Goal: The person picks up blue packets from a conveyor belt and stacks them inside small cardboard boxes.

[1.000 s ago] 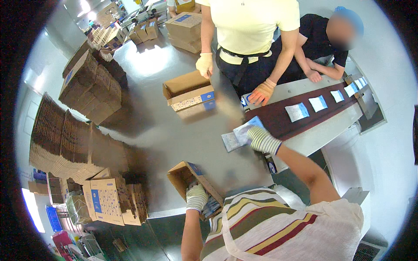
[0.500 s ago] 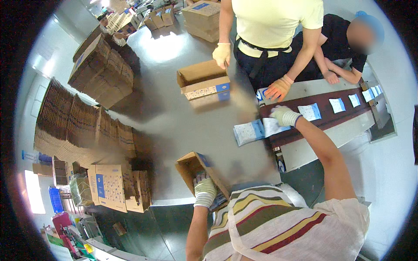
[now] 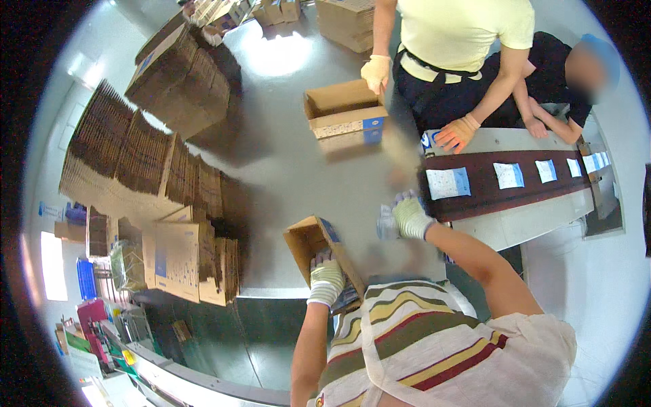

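Note:
My left hand [image 3: 326, 275], in a knit glove, grips the rim of an open cardboard box [image 3: 308, 243] tilted at the near edge of the grey table [image 3: 285, 163]. My right hand [image 3: 409, 214], also gloved, holds a small stack of white and blue packets [image 3: 386, 222] just above the table, between the box and the dark conveyor belt [image 3: 488, 186]. More white and blue packets [image 3: 447, 183] lie in a row on the belt.
Across the table a person in a yellow shirt touches another open box [image 3: 342, 117] with a gloved hand [image 3: 375, 71]; the other hand [image 3: 456, 132] rests on the belt end. A second person sits beside them. Stacks of flattened cartons [image 3: 135, 163] fill the left.
My right hand has pulled the packets off the belt and moved left, toward the box. My left hand stays on the box rim. The view has shifted nearer.

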`<state>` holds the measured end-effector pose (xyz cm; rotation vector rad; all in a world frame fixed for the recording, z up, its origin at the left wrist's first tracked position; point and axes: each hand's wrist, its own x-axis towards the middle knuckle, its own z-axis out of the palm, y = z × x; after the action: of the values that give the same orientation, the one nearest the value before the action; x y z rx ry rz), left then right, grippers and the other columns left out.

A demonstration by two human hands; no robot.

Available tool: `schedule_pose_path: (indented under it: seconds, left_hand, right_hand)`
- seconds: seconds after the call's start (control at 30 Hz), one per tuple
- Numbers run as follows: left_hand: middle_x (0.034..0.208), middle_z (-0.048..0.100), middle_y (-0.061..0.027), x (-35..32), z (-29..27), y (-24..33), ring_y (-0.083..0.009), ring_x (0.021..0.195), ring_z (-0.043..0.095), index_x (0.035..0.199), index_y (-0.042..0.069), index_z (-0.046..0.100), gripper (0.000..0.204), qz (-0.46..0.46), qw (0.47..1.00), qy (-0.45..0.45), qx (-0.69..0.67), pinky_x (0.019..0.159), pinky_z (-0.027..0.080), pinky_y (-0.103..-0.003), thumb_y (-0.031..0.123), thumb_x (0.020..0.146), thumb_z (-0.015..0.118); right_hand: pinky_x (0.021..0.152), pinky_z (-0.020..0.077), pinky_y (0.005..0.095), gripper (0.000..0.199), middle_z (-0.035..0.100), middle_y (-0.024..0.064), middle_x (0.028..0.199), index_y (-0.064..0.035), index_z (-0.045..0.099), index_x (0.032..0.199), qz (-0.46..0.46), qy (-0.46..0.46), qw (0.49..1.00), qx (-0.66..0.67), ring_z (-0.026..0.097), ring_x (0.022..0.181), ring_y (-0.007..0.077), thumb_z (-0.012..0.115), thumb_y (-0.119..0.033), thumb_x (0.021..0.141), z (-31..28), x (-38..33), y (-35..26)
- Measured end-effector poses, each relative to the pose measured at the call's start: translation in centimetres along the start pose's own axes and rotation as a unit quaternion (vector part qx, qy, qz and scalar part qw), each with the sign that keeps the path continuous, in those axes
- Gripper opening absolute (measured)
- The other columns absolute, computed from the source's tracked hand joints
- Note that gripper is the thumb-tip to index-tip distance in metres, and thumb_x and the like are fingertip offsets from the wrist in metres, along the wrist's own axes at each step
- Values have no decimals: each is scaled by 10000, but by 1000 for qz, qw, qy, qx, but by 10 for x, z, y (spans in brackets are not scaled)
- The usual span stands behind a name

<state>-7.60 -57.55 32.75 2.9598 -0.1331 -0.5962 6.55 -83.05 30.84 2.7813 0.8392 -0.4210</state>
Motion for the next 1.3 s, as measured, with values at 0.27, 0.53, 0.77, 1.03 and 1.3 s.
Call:
schedule_pose_path:
  seconds: [0.27,0.53,0.77,1.03,1.3]
  left_hand:
    - [1343,404,-193,10,4,7,-381,1244,365,1289,30,434,557,-15,999,-7,-30,1034,268,-509,270,798,542]
    - [1381,374,-175,21,11,15,-339,1250,373,1323,39,393,474,-34,998,25,43,1029,296,-468,255,900,378]
    - [1475,221,-156,29,14,16,-293,1357,218,1412,79,260,589,-18,1000,-12,-9,1112,182,-388,289,885,419]
    - [1367,388,-207,26,28,10,-345,1255,387,1344,52,374,521,5,993,56,-108,1053,293,-432,242,864,443]
    - [1292,444,-196,5,-10,25,-346,1203,433,1287,14,395,542,-35,990,-125,-53,1005,322,-470,235,809,518]
  right_hand:
    - [856,474,403,827,587,241,1079,11,477,1218,-14,11,912,410,592,949,352,793,-402,575,-4,-25,-61]
    - [836,483,341,212,637,117,994,-97,664,999,-340,277,734,519,600,908,284,578,-180,825,-117,13,-116]
    - [1061,291,448,659,589,156,1095,-42,557,1120,-110,175,939,276,493,1136,280,744,-386,590,-75,28,-139]
    - [1013,351,462,845,495,199,1200,-70,443,1246,-153,218,869,417,444,1160,376,837,-320,541,-114,-5,-109]
    - [883,440,428,494,580,174,1070,-54,555,1106,-143,185,884,404,554,992,333,667,-403,775,-68,-38,-85]
